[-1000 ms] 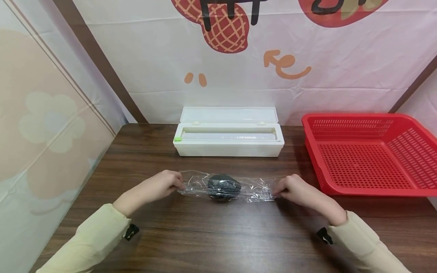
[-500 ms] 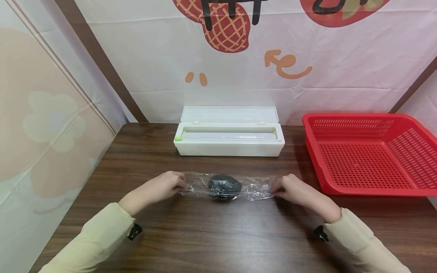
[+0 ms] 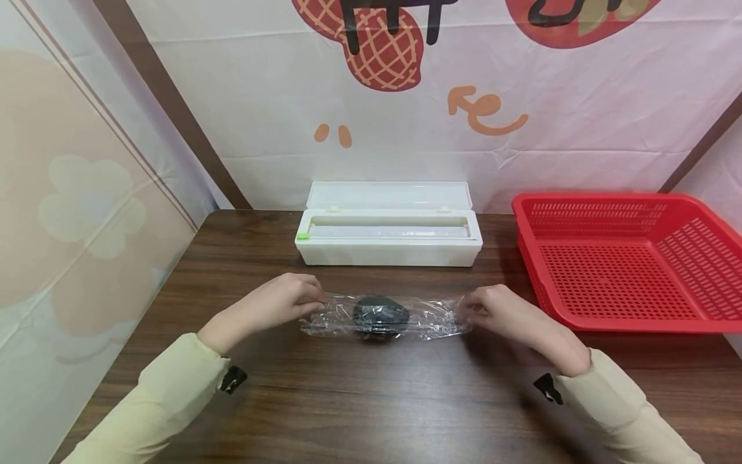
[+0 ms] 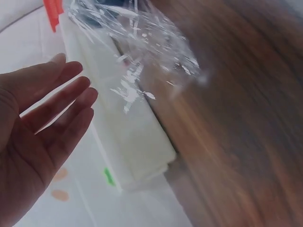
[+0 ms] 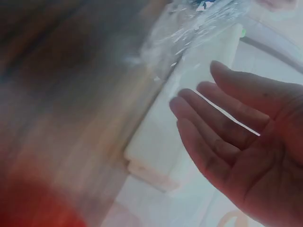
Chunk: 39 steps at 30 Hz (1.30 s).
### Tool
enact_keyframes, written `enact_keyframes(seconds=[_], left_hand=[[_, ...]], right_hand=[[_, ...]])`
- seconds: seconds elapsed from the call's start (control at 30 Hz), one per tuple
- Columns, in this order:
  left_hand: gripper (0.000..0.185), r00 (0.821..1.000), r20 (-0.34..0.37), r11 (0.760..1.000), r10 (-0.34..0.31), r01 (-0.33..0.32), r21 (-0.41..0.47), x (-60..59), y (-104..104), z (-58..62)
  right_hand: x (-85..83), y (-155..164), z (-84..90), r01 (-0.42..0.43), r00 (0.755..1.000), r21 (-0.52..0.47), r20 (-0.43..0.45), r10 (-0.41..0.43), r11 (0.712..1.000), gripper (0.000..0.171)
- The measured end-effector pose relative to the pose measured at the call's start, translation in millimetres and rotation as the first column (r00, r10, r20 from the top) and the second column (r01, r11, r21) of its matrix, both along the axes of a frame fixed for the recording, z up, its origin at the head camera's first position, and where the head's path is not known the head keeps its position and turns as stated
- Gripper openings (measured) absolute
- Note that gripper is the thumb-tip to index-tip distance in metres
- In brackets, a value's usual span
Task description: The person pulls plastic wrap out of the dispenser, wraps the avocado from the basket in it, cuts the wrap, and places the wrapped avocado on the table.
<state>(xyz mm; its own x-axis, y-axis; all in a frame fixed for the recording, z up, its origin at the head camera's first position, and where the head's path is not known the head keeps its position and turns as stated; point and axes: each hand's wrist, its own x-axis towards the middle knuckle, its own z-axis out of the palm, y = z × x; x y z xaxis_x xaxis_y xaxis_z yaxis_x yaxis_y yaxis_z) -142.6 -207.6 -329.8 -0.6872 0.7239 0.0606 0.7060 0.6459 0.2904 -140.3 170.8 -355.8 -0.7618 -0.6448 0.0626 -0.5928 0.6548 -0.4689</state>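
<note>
head: dark rounded lump (image 3: 379, 316) mid wooden table (image 3: 371, 399), under clear crinkled plastic film (image 3: 429, 320); left hand (image 3: 278, 304) and right hand (image 3: 501, 311) at film ends
left wrist: fingers (image 4: 61, 106) straight, holding nothing; film (image 4: 142, 52) just beyond
right wrist: fingers (image 5: 213, 127) straight, empty
tip: tuck both film ends under evenly, keep lump centred

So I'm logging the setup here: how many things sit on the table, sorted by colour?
White: 1, the film dispenser box
Red: 1, the basket
Clear: 1, the plastic wrap
Dark: 1, the rounded object inside the wrap
Total: 4
</note>
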Motion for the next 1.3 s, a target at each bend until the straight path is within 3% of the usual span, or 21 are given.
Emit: enact_keyframes(seconds=[0.27,0.57,0.77,1.3], left_hand=[[0.02,1.0,0.02,1.0,-0.012,0.012,-0.011,-6.4,29,2.6],[0.041,0.983,0.178,0.998,0.051,-0.044,-0.045,-10.0,54,-0.3],[0.048,0.965,0.259,0.998,0.052,-0.04,-0.048,-12.5,60,-6.4],[0.044,0.942,0.332,0.999,0.047,-0.042,-0.022,-14.9,66,-17.7]], right_hand=[[1.8,-30,6.5,-0.025,0.996,-0.029,-0.09,0.023,0.999,0.031],[4.1,-60,5.7,-0.053,0.996,-0.024,-0.072,0.051,0.998,0.047],[4.7,-76,1.7,-0.069,0.995,-0.011,-0.071,0.068,0.998,0.051],[-1.0,-92,-16.9,-0.11,0.993,-0.049,-0.039,0.108,0.993,0.046]])
